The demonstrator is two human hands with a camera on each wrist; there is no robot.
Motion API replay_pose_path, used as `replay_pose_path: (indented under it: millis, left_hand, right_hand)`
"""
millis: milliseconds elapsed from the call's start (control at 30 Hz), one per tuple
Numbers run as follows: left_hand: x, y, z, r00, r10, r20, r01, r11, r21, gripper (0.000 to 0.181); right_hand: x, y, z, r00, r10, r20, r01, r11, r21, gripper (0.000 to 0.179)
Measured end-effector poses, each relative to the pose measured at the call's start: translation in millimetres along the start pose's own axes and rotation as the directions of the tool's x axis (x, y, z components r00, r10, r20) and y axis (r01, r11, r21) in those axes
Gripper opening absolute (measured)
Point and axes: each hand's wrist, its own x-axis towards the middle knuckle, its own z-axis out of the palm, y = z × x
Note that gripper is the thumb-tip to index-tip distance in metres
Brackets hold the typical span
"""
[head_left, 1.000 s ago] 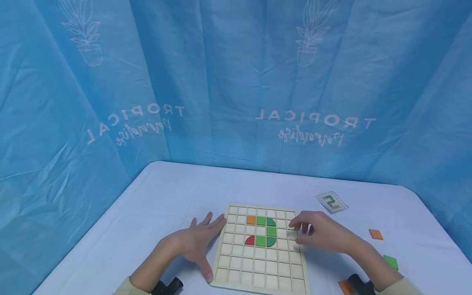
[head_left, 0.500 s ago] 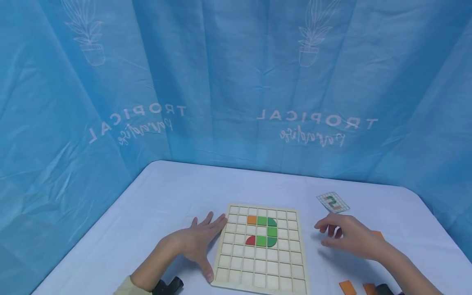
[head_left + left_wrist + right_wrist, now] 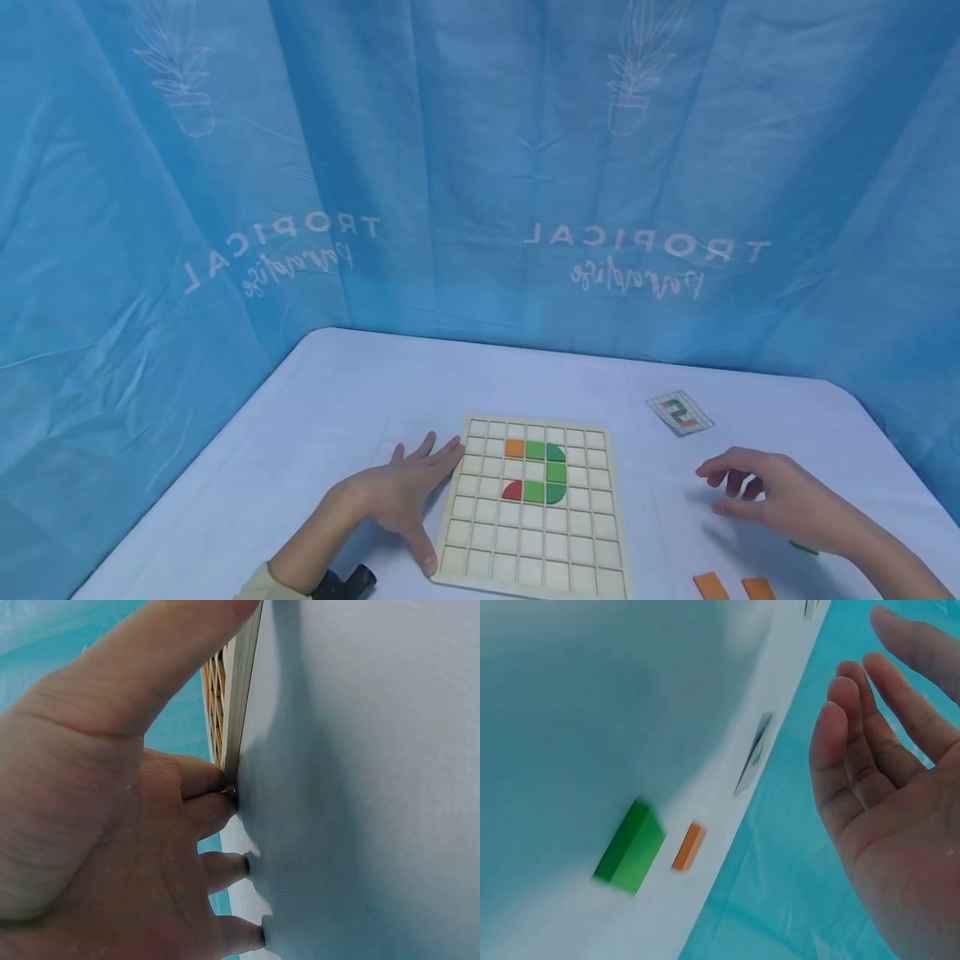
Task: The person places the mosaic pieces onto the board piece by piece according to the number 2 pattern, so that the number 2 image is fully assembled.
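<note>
A light wooden grid board (image 3: 517, 542) lies on the table, bearing orange, green and red tiles set in a hook shape, such as a green square (image 3: 556, 472) and a red quarter-round (image 3: 512, 490). My left hand (image 3: 397, 492) is spread along the board's left side, thumb and fingertips at its edge; the left wrist view shows the fingertips down on the cloth beside it. To the right of the board my right hand (image 3: 780, 496) hovers over the table, fingers loosely bent and holding nothing. The right wrist view shows a green tile (image 3: 631, 847) and an orange tile (image 3: 688, 847) below it.
A pattern card (image 3: 680, 413) printed with a green and orange figure lies behind the board to the right. Orange tiles (image 3: 711, 586) lie at the front right. A blue curtain (image 3: 480, 167) hangs around the white table.
My right hand has moved from over the board's right edge out to the right, above the loose tiles. The left hand stays at the board, and the tiles on the board look the same.
</note>
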Motion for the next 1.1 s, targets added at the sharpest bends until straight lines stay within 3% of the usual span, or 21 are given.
replay_pose_path:
  millis: [233, 467, 700, 900, 1100]
  left_hand:
    - [0.4, 0.1, 1.2, 1.000, 0.008, 0.004, -0.008, 1.000, 0.006, 0.142]
    - [1.4, -0.7, 2.7, 1.000, 0.001, 0.005, -0.001, 1.000, 0.004, 0.143]
    - [1.3, -0.3, 2.0, 1.000, -0.009, 0.006, 0.009, 1.000, 0.002, 0.143]
    - [0.9, -1.6, 1.2, 1.000, 0.000, 0.003, 0.000, 1.000, 0.010, 0.143]
    - [0.9, -2.2, 0.2, 1.000, 0.015, -0.002, -0.015, 1.000, 0.010, 0.143]
  right_hand:
    - [-16.7, 19, -6, 1.000, -0.019, -0.020, 0.018, 1.000, -0.007, 0.039]
    - [-27.8, 35, -9, 0.994, 0.103, -0.038, -0.105, 0.993, -0.053, 0.042]
    - [-40.9, 52, -15, 0.984, 0.158, -0.082, -0.166, 0.981, -0.097, 0.042]
    - [-51.5, 73, -14, 0.985, 0.165, -0.054, -0.168, 0.983, -0.068, 0.044]
    - [-51.7, 91, -8, 0.963, 0.269, 0.016, -0.268, 0.963, -0.037, 0.050]
